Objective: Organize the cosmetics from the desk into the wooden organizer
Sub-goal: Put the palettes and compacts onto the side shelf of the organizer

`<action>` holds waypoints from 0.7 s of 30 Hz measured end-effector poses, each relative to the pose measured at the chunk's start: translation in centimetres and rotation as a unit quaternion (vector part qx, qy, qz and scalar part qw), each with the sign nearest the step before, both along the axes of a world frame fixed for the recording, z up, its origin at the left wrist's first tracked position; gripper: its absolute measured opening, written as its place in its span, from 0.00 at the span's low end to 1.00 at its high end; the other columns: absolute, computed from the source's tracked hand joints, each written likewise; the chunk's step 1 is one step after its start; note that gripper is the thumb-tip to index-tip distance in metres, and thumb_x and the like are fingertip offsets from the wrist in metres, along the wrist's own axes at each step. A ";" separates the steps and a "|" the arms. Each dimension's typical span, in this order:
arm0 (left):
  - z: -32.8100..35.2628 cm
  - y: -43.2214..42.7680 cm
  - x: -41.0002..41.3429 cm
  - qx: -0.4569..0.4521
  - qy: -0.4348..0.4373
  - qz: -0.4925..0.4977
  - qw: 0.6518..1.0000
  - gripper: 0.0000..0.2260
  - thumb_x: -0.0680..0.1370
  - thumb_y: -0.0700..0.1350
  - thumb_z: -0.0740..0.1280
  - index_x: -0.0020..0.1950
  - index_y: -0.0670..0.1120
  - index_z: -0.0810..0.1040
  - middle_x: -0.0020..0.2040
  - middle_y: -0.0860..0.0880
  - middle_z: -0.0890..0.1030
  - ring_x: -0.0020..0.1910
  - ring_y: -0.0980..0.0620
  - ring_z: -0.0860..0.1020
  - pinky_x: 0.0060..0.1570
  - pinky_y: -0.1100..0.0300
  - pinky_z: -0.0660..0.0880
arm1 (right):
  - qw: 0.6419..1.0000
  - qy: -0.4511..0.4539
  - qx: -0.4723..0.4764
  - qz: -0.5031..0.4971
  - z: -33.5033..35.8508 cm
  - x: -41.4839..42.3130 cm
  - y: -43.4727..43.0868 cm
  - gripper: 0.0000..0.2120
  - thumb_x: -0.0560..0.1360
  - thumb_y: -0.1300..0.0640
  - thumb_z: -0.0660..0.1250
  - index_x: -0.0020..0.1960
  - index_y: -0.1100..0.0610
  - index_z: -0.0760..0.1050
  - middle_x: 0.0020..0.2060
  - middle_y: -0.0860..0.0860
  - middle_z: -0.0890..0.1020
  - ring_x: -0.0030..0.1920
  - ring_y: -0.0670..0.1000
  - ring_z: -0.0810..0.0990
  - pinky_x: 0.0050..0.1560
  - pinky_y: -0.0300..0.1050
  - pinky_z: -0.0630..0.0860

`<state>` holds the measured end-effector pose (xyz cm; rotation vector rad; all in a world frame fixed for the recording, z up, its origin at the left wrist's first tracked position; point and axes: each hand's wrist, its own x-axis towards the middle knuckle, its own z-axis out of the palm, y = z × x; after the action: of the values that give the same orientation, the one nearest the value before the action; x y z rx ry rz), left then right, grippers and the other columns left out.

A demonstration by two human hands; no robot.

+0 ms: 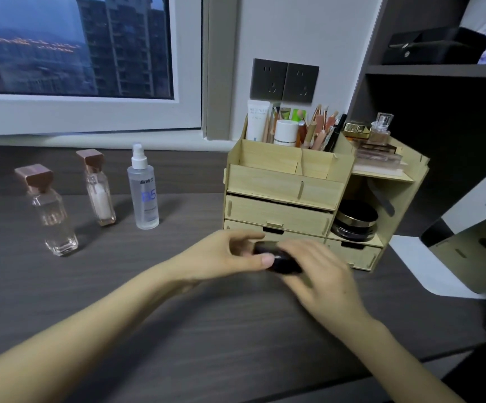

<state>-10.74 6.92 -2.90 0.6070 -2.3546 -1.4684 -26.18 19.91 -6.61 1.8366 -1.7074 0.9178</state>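
A small black round compact [276, 261] is held between both hands just in front of the wooden organizer [279, 184]. My left hand [230, 257] grips its left side with thumb and fingers. My right hand [320, 271] covers its right side, blurred. The organizer's top bins hold a white tube, a white jar, brushes and pencils. Its right shelf carries a gold-capped box and a perfume bottle [381, 129], with a black round jar [355, 222] below. On the desk at left stand two rose-capped glass bottles [52, 210] [97, 187] and a clear spray bottle [144, 187].
The dark wood desk [177, 315] runs to a window sill at the back. A white-framed mirror [468, 237] leans at the right edge, close to the organizer. Dark shelving [439, 68] with a black box rises behind. Two wall sockets [284, 80] sit above the organizer.
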 end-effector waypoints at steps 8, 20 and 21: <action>-0.2 -1.6 -0.5 0.024 0.044 0.083 0.995 0.10 0.75 0.51 0.67 0.53 0.49 0.81 0.47 0.54 0.82 0.48 0.57 0.77 0.52 0.64 0.71 | 0.955 0.018 -0.086 -0.283 0.9 -8.5 2.5 0.20 0.69 0.70 0.71 0.60 0.66 0.75 0.53 0.64 0.81 0.55 0.64 0.79 0.55 0.57 0.75; -2.3 -3.5 -0.3 0.017 0.029 0.129 0.991 0.06 0.75 0.49 0.67 0.45 0.48 0.82 0.39 0.56 0.81 0.41 0.59 0.75 0.47 0.65 0.69 | 0.957 -0.084 0.101 -0.259 2.7 -11.3 -0.6 0.35 0.66 0.78 0.60 0.72 0.61 0.64 0.71 0.59 0.66 0.74 0.58 0.60 0.72 0.48 0.54; -2.4 -3.5 -0.4 0.018 0.030 0.132 0.991 0.06 0.75 0.48 0.67 0.44 0.49 0.82 0.37 0.57 0.80 0.40 0.59 0.74 0.47 0.65 0.69 | 0.957 -0.088 0.097 -0.259 2.7 -11.0 -0.3 0.35 0.66 0.78 0.60 0.72 0.61 0.64 0.72 0.58 0.66 0.74 0.57 0.59 0.73 0.48 0.53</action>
<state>-11.13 3.39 -5.30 0.8344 -2.1110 -1.3928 -37.19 19.64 -3.95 1.3269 -2.3071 0.7251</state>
